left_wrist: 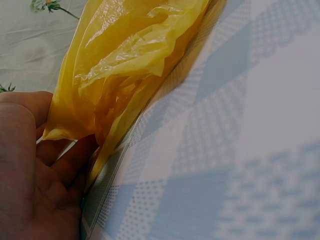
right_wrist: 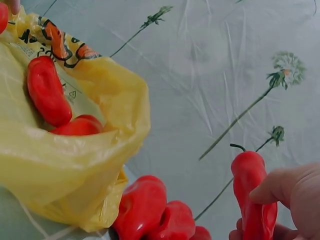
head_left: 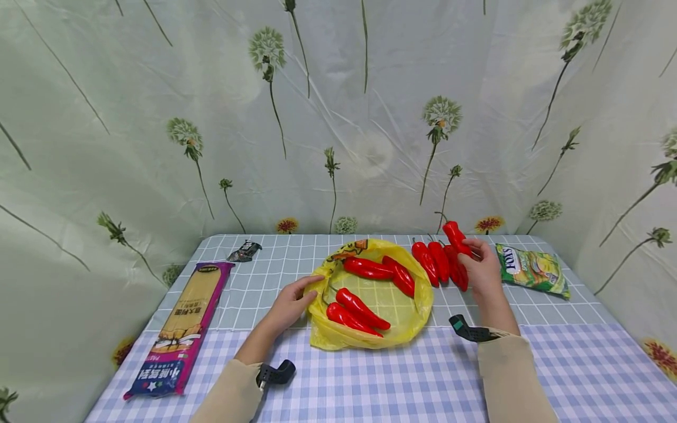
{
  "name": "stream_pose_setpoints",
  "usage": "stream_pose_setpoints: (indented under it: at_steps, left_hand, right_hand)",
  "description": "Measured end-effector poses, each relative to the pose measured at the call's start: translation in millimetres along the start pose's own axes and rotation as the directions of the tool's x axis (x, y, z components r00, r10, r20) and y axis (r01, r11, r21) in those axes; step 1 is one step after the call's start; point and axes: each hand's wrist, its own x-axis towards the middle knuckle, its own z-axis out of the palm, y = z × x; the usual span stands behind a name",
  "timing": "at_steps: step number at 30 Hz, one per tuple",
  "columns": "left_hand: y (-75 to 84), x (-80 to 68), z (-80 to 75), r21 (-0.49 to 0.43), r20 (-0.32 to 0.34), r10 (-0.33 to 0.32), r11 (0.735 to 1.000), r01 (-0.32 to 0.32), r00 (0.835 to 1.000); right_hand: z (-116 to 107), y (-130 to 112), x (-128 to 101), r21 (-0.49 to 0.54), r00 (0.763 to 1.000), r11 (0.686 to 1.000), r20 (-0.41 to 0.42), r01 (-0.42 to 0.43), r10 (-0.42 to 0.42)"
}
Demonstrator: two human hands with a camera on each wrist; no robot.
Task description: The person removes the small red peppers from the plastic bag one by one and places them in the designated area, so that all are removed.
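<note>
A yellow plastic bag (head_left: pixel 404 336) lies spread with its mouth open, and several red peppers (head_left: pixel 365 306) rest inside it. At the bag's left rim, my left hand (head_left: pixel 288 304) holds the edge between thumb and fingers; the left wrist view has the folded plastic (left_wrist: pixel 115 75) by the fingers. My right hand (head_left: pixel 483 271) grips one red pepper (head_left: pixel 455 235), raised above the table with its stem up. In the right wrist view the thumb lies across this pepper (right_wrist: pixel 248 172). Just right of the bag, more red peppers (head_left: pixel 425 261) lie in a row beneath that hand.
To the right lies a green FOX'S candy bag (head_left: pixel 534 271). A long pasta packet (head_left: pixel 182 329) lies on the left, with a small black wrapper (head_left: pixel 244 251) behind it. A flower-printed curtain (head_left: pixel 370 147) rises behind the checked table (head_left: pixel 381 388).
</note>
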Motion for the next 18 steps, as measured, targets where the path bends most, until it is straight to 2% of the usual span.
stream_pose_setpoints:
  at_steps: [10, 18]
  left_hand:
    - [2.0, -0.7, -0.7, -0.002, 0.003, -0.009, 1.000, 0.009, 1.000]
    - [2.2, -1.2, -0.4, -0.006, 0.006, 0.006, 1.000, -0.006, 1.000]
  right_hand:
    - [-4.0, 13.9, 11.3, 0.007, 0.995, 0.998, -0.074, -0.068, 0.068]
    - [-6.5, 25.2, 14.8, -0.041, 0.990, 0.999, -0.138, -0.032, 0.026]
